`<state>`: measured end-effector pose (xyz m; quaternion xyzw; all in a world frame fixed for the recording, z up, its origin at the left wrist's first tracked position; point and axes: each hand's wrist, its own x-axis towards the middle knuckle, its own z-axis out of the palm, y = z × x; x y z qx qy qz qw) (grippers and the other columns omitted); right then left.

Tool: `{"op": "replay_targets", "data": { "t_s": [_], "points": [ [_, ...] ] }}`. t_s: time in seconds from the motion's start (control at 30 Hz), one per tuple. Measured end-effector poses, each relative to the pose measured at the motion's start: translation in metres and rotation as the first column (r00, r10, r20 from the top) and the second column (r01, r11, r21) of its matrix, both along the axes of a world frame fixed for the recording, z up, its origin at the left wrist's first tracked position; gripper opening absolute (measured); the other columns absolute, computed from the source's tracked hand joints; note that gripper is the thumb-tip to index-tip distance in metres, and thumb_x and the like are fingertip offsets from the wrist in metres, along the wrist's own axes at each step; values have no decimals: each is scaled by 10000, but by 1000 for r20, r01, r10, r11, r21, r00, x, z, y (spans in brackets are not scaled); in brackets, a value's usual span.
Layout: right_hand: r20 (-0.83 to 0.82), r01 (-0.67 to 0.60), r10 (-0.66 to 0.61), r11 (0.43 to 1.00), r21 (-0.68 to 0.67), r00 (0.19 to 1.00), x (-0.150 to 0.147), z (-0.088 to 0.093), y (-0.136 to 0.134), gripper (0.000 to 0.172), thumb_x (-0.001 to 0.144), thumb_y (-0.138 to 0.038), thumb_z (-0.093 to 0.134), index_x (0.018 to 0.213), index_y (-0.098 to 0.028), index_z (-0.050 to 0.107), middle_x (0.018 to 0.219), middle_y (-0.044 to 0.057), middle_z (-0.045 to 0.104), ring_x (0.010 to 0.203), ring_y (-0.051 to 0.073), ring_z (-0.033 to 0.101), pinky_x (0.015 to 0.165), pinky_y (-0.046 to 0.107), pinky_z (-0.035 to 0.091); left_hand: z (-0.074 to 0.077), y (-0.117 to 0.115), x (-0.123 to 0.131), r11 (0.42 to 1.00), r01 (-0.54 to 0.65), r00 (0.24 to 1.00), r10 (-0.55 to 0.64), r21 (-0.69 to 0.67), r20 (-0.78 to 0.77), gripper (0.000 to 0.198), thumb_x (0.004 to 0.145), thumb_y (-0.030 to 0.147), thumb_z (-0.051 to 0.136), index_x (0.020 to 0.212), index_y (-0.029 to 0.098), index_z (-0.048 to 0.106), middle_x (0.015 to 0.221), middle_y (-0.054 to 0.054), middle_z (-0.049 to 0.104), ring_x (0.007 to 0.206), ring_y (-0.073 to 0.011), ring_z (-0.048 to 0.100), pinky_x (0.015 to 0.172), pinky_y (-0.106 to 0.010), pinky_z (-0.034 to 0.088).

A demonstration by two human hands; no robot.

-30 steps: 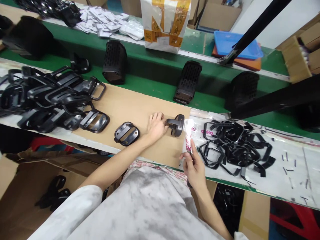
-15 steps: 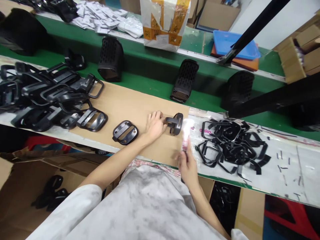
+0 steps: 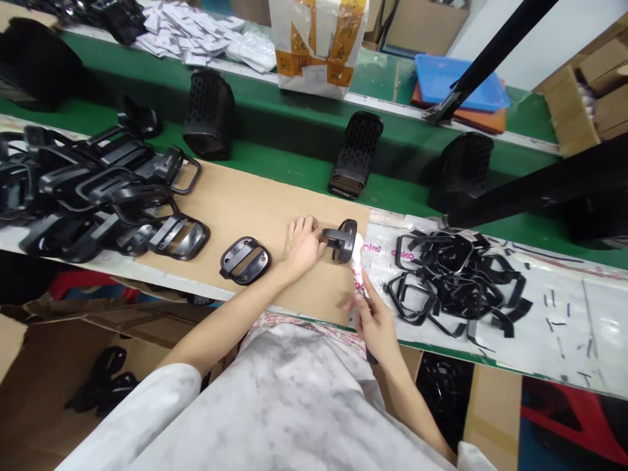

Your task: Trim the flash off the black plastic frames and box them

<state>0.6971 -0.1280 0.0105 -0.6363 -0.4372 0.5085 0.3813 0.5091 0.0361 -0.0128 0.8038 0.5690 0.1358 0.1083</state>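
My left hand [image 3: 303, 247] rests on the cardboard sheet [image 3: 245, 190], its fingers closed on the bar of a black plastic bracket [image 3: 347, 241]. That bracket stands on edge near the sheet's right side. In my right hand [image 3: 377, 322] is a stick-like tool [image 3: 358, 265] wrapped in white film with pink print; its dark end shows below the hand. The tool's pale tip is right beside the bracket, and I cannot tell whether they touch. A second black plastic bracket [image 3: 245, 260] lies flat to the left of my left hand.
Many black brackets [image 3: 98, 190] are heaped at the left. Thin black frames and strips [image 3: 454, 278] lie in a pile at the right. Black perforated housings [image 3: 356, 154] stand behind on the green surface. A dark metal post [image 3: 500, 55] slants across the back right, near a blue tray [image 3: 456, 82].
My right hand has shifted slightly down and right, and the tool's tip is now lower, close to the bracket's side. My left hand keeps its hold. The whole view has shifted slightly.
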Motion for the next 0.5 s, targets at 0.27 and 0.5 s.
{"op": "replay_targets", "data": {
  "t_s": [0.27,0.5],
  "points": [
    [1,58,-58,996,74,998,-5,-7,-3,761,1075,-509,507,1732,-253,220,682,-50,604,451,101,424,409,200,381,2,0,0,1000,3,1000,-3,7,8,233,988,264,573,1088,147,748,1251,-183,629,1181,-355,539,976,-484,438],
    [270,16,-44,994,104,962,26,3,11,687,1044,-456,562,1673,-229,406,890,30,732,578,135,531,561,253,510,5,2,-5,997,-52,909,70,-56,410,145,988,273,556,1020,188,669,1155,-148,669,1136,-323,587,1005,-493,459]
  ]
}}
